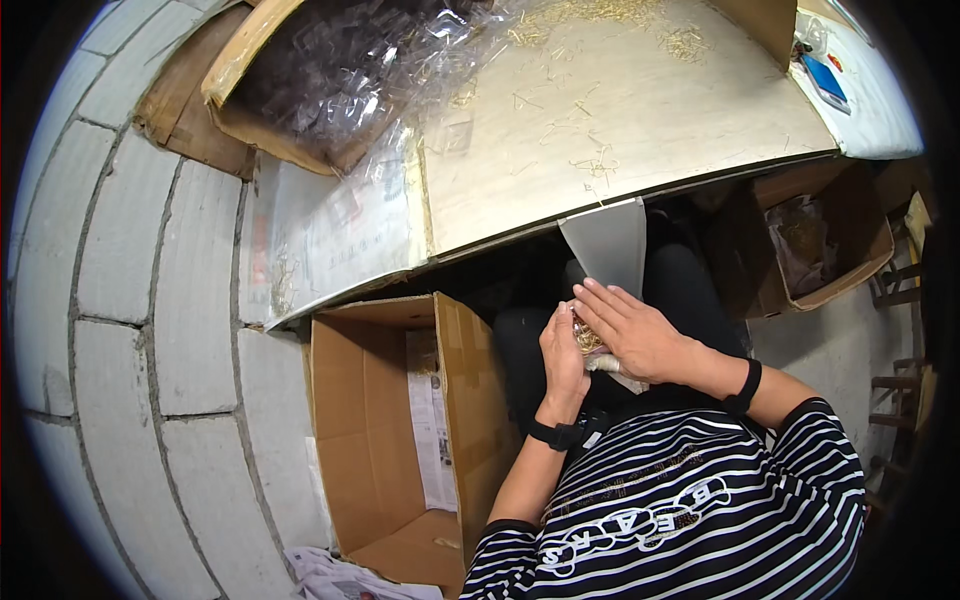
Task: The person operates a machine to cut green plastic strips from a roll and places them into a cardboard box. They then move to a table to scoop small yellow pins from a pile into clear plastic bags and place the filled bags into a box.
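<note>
My left hand (564, 362) cups a small clear plastic package (588, 338) holding gold-coloured wire pieces, low over my lap. Across its top lies my right hand (643, 338), fingers stretched out nearly flat, so much of the package is hidden between the two palms. A small whitish bit (603, 363) shows beneath the right hand; I cannot make out what it is. Just beyond the fingers, a grey tapering sheet (612, 240) hangs from the table's edge toward my knees.
The pale tabletop (640, 120) carries scattered gold wire pieces (595, 165). At its left, a carton (225, 105) spills clear plastic packages (370, 75). An open cardboard box (380, 430) stands left of my legs, another (840, 240) at right. A blue-and-white object (826, 82) rests far right.
</note>
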